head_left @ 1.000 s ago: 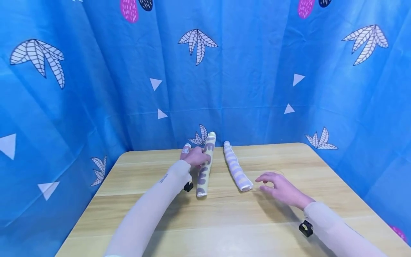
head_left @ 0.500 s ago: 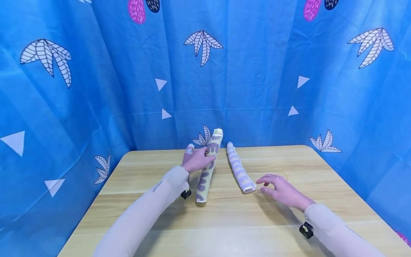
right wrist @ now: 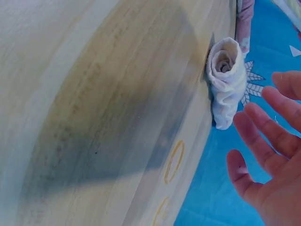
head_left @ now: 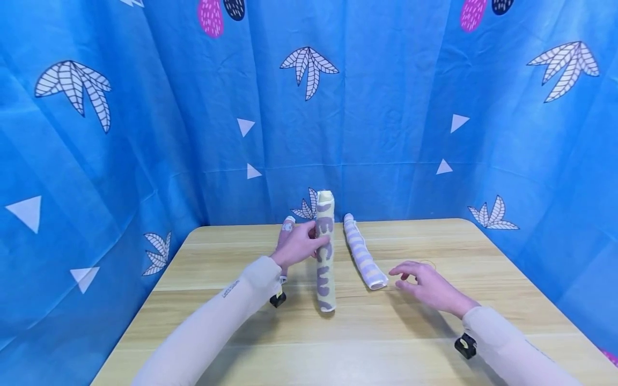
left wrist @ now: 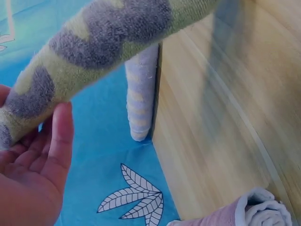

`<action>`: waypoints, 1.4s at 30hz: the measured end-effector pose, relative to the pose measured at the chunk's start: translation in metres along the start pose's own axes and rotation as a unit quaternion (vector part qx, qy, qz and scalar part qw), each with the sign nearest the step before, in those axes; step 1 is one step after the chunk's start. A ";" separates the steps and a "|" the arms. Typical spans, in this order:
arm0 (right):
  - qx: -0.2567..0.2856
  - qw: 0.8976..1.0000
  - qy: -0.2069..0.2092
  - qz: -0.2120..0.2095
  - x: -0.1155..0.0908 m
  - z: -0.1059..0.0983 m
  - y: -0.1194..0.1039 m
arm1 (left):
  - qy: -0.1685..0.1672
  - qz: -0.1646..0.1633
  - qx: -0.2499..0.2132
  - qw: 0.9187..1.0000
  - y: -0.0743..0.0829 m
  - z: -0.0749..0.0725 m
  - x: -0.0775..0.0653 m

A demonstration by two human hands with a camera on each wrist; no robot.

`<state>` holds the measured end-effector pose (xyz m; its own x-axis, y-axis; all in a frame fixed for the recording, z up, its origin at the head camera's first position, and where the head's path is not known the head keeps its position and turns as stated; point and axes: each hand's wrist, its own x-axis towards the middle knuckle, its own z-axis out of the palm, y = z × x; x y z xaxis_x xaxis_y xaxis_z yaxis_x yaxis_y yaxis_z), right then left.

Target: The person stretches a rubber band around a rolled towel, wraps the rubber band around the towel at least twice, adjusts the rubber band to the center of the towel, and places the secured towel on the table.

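My left hand [head_left: 296,245] grips a rolled towel [head_left: 325,273], yellow with grey-purple patches, around its upper half. The roll is raised above the table and stands nearly vertical in the head view; its wrist view shows fingers and thumb around one end of this patterned towel [left wrist: 101,42]. Behind that hand lies a mauve rolled towel [head_left: 287,227], partly hidden. A lilac-and-cream striped rolled towel [head_left: 363,254] lies to the right. Near its front end my right hand [head_left: 429,285] hovers with loosely bent fingers, holding nothing.
Yellow rubber bands [right wrist: 174,162] lie on the wooden table [head_left: 367,343] near the right hand; in the head view one band [head_left: 427,264] shows faintly behind it. A blue patterned curtain [head_left: 386,107] surrounds the table's back and sides.
My left hand has lifted the patterned rolled towel off the table and moved it slightly right, turning it from slanted to nearly vertical. The right hand has stayed almost still.
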<state>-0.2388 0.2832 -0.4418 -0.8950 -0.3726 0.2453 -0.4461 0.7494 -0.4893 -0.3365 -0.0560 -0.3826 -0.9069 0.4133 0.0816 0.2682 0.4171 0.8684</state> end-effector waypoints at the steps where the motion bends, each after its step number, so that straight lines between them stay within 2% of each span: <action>1: 0.001 1.000 0.000 0.000 0.000 0.000 0.000 | 0.003 0.007 -0.001 1.000 0.000 0.000 -0.001; 6: -0.001 1.000 0.002 -0.001 -0.001 -0.001 0.003 | 0.007 0.050 0.004 0.999 0.002 -0.002 -0.009; 9: -0.012 1.000 0.007 -0.001 -0.002 -0.003 0.007 | 0.002 0.061 0.017 0.998 0.003 -0.003 -0.013; 13: -0.030 0.999 0.016 -0.002 -0.001 -0.007 0.015 | 0.002 0.060 0.065 0.996 0.001 -0.005 -0.017; 17: -0.058 0.998 0.022 0.009 0.001 -0.010 0.025 | 0.002 0.071 0.128 0.989 -0.001 -0.006 -0.022; 24: -0.110 0.993 0.010 0.041 0.011 -0.019 0.035 | -0.032 0.097 0.226 0.969 0.004 -0.004 -0.033; 29: -0.146 0.988 -0.005 0.049 0.019 -0.018 0.044 | -0.059 0.117 0.262 0.956 0.004 -0.002 -0.040; 35: -0.176 0.982 -0.017 0.058 0.028 -0.013 0.053 | -0.065 0.153 0.338 0.926 0.003 0.001 -0.044; 37: -0.193 0.979 -0.023 0.056 0.031 -0.013 0.054 | -0.064 0.160 0.354 0.919 0.002 0.003 -0.045; 42: -0.219 0.972 -0.044 0.072 0.037 -0.011 0.058 | -0.068 0.158 0.366 0.915 0.003 0.008 -0.047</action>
<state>-0.2976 0.3196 -0.4521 -0.9533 -0.2781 0.1182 -0.2906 0.9509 -0.1062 -0.2904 -0.0680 -0.3879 -0.7108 0.6830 0.1680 0.7011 0.6687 0.2476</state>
